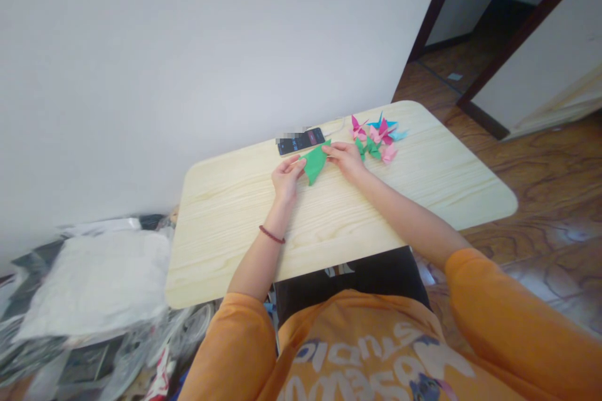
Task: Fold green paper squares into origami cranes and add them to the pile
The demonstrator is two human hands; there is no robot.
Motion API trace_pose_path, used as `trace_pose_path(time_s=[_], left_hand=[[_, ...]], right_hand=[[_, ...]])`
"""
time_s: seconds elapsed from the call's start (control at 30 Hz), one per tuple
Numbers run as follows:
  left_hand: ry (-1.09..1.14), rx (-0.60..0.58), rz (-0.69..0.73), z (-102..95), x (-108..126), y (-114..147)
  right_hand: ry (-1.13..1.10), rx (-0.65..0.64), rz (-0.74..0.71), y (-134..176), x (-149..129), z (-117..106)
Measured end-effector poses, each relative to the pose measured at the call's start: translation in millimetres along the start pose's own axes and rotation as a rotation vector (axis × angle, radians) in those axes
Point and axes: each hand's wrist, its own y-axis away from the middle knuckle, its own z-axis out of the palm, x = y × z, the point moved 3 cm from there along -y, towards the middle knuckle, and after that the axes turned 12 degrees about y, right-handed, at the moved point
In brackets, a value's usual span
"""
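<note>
A piece of green origami paper [315, 165], folded into a rough triangle, is held above the table between my two hands. The fingers and thumb of my left hand [286, 177] pinch its left edge. At its upper right corner, my right hand [345, 160] grips the paper, also with thumb and fingers. Just right of that hand lies a cluster of folded paper cranes: green cranes [371, 148], a dark pink crane [386, 130], a light pink crane [389, 153] and a blue crane [382, 121] among them.
A lit phone [301, 141] with a white cable [336, 128] lies behind the paper on the pale wooden table [226, 225]. The table's back edge meets a white wall [211, 44]. Plastic-wrapped items and a white package [103, 276] are piled on the left.
</note>
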Motion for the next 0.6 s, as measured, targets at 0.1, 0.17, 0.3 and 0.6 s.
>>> trace_pose_path(time_s=[0.1, 0.17, 0.3, 0.6], left_hand=[[-0.004, 0.009, 0.000, 0.3, -0.2, 0.7], [0.001, 0.012, 0.000, -0.3, -0.1, 0.5], [-0.006, 0.026, 0.000, -2.8, 0.1, -0.8], [0.007, 0.070, 0.061, -4.6, 1.1, 0.1]], right_hand=[[-0.062, 0.057, -0.002, -2.6, -0.1, -2.6], [-0.107, 0.108, 0.006, -5.2, 0.0, -6.7], [-0.156, 0.176, 0.026, -10.6, 1.2, -15.7], [-0.086, 0.031, 0.080, 3.3, -0.5, 5.3]])
